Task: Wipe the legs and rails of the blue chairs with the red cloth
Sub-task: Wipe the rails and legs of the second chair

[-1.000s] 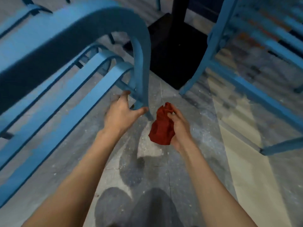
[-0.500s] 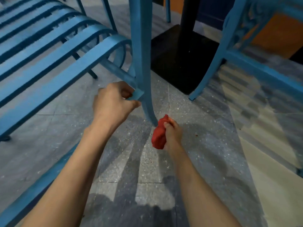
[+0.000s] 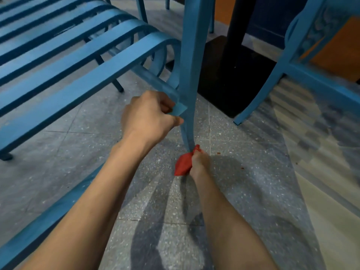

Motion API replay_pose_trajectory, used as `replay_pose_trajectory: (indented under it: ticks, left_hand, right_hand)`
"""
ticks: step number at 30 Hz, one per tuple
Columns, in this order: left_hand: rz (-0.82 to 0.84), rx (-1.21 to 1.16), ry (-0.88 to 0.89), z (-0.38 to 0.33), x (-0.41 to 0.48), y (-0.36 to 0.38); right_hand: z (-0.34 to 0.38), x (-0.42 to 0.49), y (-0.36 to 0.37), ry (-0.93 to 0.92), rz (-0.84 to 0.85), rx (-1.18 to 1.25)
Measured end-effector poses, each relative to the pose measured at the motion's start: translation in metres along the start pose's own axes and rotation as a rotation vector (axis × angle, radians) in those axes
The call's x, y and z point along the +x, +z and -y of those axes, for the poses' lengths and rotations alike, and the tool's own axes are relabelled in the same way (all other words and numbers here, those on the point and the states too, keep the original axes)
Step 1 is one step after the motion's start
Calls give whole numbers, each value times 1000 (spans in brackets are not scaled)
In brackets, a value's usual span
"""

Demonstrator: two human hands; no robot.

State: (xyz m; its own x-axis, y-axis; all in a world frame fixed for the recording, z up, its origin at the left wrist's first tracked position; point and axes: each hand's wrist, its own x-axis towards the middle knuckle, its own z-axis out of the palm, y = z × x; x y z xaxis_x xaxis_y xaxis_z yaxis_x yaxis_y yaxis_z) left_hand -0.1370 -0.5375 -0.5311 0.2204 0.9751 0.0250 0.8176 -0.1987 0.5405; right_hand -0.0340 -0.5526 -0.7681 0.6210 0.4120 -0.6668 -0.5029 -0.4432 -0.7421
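A blue slatted chair (image 3: 81,61) fills the left of the head view. One of its legs (image 3: 190,78) runs down the middle to the floor. My left hand (image 3: 148,117) is closed around the chair's side rail (image 3: 157,84) where it meets that leg. My right hand (image 3: 198,162) holds the bunched red cloth (image 3: 183,164) against the foot of the leg, at floor level. A second blue chair (image 3: 292,55) stands at the right, its leg reaching the floor apart from both hands.
A black table base (image 3: 229,75) with its dark post (image 3: 237,16) sits on the floor just behind the leg. The floor is speckled grey tile (image 3: 243,191) with a pale strip at the right. Small red specks lie near the cloth.
My right hand has slid the red cloth down the leg to its foot. My left hand went from open fingers to a closed grip on the rail. The view has lowered.
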Motion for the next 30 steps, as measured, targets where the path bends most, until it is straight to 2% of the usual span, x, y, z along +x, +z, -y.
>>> replay_pose_trajectory:
  ticks: [6, 10, 14, 20, 23, 28, 30]
  left_hand:
    - [11, -16, 5, -1, 0, -1]
    - [9, -19, 9, 1, 1, 0]
    - [22, -38, -4, 2, 3, 0]
    - [31, -43, -17, 2, 3, -1]
    - [34, -42, -17, 1, 2, -1]
    - [43, -58, -38, 2, 3, -2]
    - [45, -64, -45, 1, 3, -2]
  right_hand:
    - [-4, -23, -2, -175, -25, 0]
    - [-20, -13, 0, -97, -12, -11]
    - [-6, 4, 7, -43, -33, 52]
    - [-1, -32, -1, -259, -19, 55]
    - [-12, -36, -4, -332, -20, -24]
    - [-4, -21, -5, -162, 27, -107]
    - [10, -17, -4, -175, 7, -101]
